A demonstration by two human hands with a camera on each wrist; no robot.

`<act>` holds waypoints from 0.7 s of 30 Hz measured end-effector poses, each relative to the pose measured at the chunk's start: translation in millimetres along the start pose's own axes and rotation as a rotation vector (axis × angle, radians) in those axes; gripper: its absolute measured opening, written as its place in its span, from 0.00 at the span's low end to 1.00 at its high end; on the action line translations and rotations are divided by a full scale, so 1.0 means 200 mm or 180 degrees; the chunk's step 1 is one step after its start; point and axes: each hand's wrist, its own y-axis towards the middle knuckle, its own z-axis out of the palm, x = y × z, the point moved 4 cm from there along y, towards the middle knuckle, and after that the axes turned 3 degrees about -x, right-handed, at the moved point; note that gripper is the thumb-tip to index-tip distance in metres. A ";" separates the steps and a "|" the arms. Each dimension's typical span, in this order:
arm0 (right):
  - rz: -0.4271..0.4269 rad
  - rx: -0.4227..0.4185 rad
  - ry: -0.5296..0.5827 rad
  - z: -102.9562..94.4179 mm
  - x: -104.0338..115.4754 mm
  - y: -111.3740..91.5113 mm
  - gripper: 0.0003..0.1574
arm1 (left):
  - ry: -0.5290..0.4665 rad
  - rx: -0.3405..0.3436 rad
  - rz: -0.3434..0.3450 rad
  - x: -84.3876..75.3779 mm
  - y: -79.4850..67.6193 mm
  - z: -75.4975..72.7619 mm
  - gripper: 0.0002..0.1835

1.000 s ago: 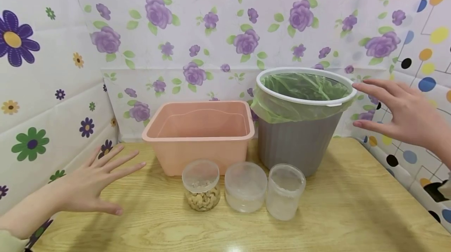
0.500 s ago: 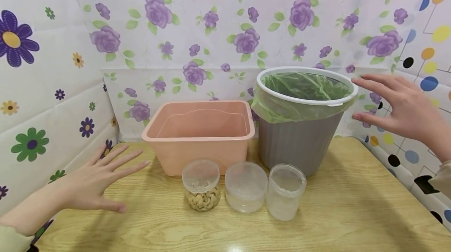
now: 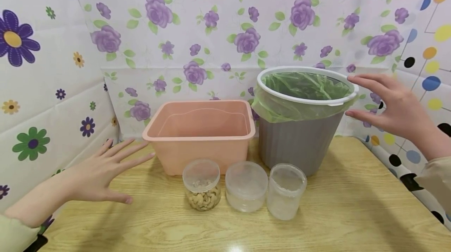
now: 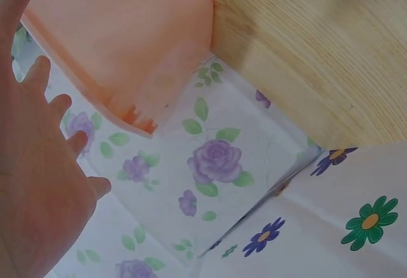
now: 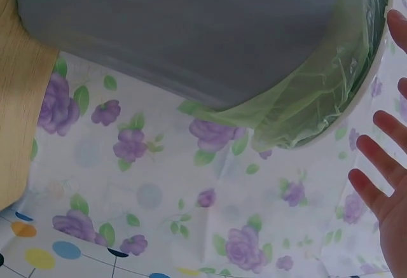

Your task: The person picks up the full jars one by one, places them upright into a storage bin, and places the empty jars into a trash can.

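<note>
My left hand (image 3: 96,175) hovers with spread fingers left of the pink plastic basin (image 3: 201,156), holding nothing. In the left wrist view that hand (image 4: 41,170) shows beside the basin's wall (image 4: 127,30). On the right, my right hand (image 3: 394,105) is raised beside the rim of a grey trash bin (image 3: 297,142), fingers extended, thumb apart. The right wrist view has the hand (image 5: 388,170) at the edge, near the bin's grey side (image 5: 178,30). A green bag (image 3: 306,85) lines the bin under a white ring (image 3: 299,98). Whether the right fingertips touch the ring, I cannot tell.
In front stand a lidded clear jar of cashews (image 3: 202,195), a squat clear lidded container (image 3: 246,187) and a taller clear jar (image 3: 286,193) on the wooden table (image 3: 197,232). A floral cloth (image 3: 211,48) hangs behind; patterned sheets flank both sides.
My left hand has drifted right and slightly up, nearer the basin. My right hand has shifted left and slightly up, closer to the bin's rim. The containers, basin and bin have stayed put.
</note>
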 end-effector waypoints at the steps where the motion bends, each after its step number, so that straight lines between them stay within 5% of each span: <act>1: 0.0021 -0.0008 0.0002 0.01 0.00 0.00 0.59 | 0.0001 0.0002 -0.0002 0.00 0.01 0.00 0.53; 11: 0.0146 -0.0310 0.0093 0.06 0.02 -0.05 0.48 | -0.0120 -0.0082 0.0115 -0.05 0.06 -0.02 0.53; 17: 0.0161 -0.0694 0.0492 0.12 0.00 -0.07 0.34 | -0.0185 -0.0050 0.0081 -0.07 0.09 -0.02 0.52; 21: 0.0430 -0.1012 0.0846 0.15 0.03 -0.09 0.25 | -0.0242 -0.0017 0.0043 -0.09 0.11 -0.05 0.52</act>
